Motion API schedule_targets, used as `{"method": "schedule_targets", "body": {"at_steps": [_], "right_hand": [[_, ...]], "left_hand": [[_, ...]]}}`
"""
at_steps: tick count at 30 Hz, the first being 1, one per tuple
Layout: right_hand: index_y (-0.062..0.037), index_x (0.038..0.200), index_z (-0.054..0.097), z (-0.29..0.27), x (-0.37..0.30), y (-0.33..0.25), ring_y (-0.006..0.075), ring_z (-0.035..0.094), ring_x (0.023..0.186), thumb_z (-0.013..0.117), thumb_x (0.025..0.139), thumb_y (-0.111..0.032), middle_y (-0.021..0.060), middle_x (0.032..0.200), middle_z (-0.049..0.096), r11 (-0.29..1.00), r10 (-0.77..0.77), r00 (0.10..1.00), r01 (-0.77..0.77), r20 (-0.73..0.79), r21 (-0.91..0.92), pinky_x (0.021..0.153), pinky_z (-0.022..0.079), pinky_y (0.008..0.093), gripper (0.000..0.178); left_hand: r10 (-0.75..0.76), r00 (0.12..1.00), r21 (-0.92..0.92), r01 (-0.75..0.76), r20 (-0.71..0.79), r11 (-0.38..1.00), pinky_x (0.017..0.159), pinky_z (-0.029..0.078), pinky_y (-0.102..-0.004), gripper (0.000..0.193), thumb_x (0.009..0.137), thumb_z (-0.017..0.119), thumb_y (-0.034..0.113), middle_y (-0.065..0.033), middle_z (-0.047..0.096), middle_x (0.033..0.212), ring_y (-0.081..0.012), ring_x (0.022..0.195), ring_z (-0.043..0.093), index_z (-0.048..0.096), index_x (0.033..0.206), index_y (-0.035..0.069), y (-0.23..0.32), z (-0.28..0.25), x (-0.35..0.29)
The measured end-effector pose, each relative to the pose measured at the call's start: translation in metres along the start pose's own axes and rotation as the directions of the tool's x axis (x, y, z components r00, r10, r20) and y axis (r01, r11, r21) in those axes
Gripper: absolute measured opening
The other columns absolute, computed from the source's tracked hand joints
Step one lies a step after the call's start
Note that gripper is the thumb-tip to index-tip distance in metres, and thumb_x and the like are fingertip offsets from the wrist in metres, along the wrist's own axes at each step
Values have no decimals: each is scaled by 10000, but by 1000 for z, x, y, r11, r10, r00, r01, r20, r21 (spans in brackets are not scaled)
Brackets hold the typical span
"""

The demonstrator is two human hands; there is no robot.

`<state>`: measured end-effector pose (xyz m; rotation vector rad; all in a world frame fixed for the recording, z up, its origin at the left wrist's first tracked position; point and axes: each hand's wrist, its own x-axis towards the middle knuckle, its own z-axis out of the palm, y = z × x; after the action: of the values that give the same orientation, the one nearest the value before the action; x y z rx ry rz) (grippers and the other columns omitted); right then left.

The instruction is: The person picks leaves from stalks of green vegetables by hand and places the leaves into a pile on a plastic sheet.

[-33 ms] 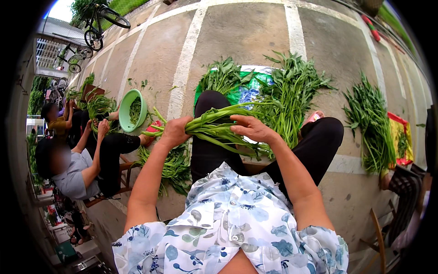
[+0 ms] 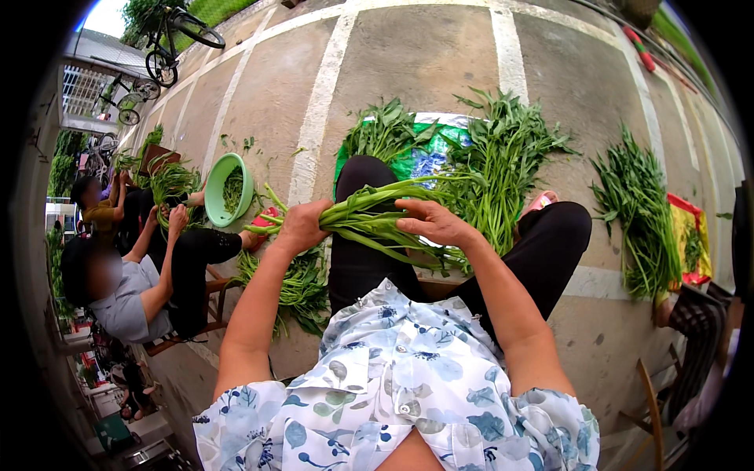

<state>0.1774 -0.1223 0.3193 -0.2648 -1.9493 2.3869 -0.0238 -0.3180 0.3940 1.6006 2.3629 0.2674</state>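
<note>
A bunch of water spinach lies crosswise over my left thigh, its cut ends pointing left and its leafier part to the right. My left hand is closed round the thick stems near those ends. By the other end, my right hand is half curled at the edge of the stems, thumb and fingers apart. Beyond my knees, a larger heap of water spinach rests on a green and white plastic sheet. More stems lie on the ground beside my left leg.
To the left stands a light green basin with some greens inside. A seated person handles another bunch there, with someone else behind. At right, another pile of greens lies by a red and yellow sheet, near a person's legs and wooden chair.
</note>
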Motion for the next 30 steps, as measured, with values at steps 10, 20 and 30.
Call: {"method": "schedule_targets", "body": {"at_steps": [10, 20, 30], "right_hand": [[29, 1065, 576, -5, 1, 9, 212, 624, 635, 537, 870, -179, 106, 789, 651, 981, -52, 999, 54, 17, -185, 617, 499, 347, 288], [5, 842, 640, 10, 17, 37, 381, 596, 723, 496, 737, -182, 222, 772, 610, 906, -187, 818, -71, -545, -418, 680, 485, 401, 258], [7, 1116, 589, -80, -2, 34, 104, 566, 669, 612, 823, -171, 70, 853, 635, 998, -9, 578, 56, -816, 28, 558, 465, 272, 344]], "left_hand": [[15, 1000, 19, -15, 4, 1000, 633, 454, -441, 279, 685, 699, 223, -141, 593, 760, -362, 743, 576, 529, 861, 90, -5, 9, 4], [-10, 999, 36, 9, 35, 999, 644, 452, -450, 245, 692, 683, 206, -143, 605, 759, -365, 743, 580, 541, 852, 88, -1, 12, 10], [-28, 971, -344, 110, 236, 932, 663, 479, -369, 368, 703, 681, 132, -117, 621, 789, -255, 701, 602, 549, 1034, 43, -2, -12, 11]]}}
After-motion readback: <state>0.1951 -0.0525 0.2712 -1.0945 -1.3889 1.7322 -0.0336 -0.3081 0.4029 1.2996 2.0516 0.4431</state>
